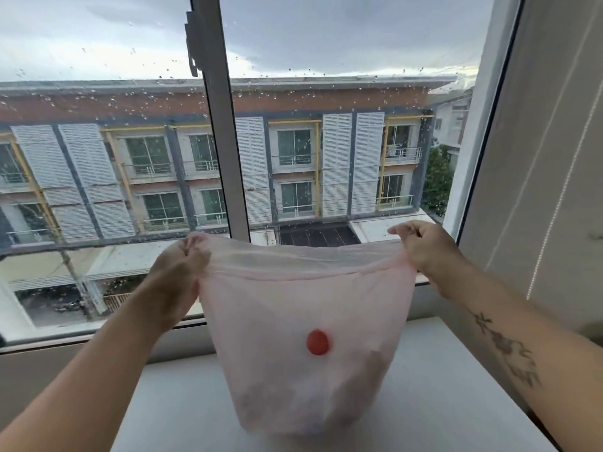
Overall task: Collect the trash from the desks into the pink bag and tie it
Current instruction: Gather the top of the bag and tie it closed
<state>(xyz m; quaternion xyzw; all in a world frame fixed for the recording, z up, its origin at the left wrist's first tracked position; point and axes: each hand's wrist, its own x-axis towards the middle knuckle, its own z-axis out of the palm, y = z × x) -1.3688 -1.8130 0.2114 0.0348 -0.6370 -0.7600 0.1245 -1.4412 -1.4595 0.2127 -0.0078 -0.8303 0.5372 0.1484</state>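
A thin, see-through pink bag (303, 308) hangs in front of me with its bottom resting on a white desk (169, 415). My left hand (177, 269) grips the bag's left top corner. My right hand (424, 246) grips the right top corner, and the rim is stretched wide between the two. Through the plastic shows a small red round thing (317, 342) and darker, blurred trash (355, 380) low in the bag.
A large window (293, 141) with a grey centre post (225, 119) stands right behind the desk, rain drops on the glass. A pale roller blind (561, 158) with a bead cord hangs at the right.
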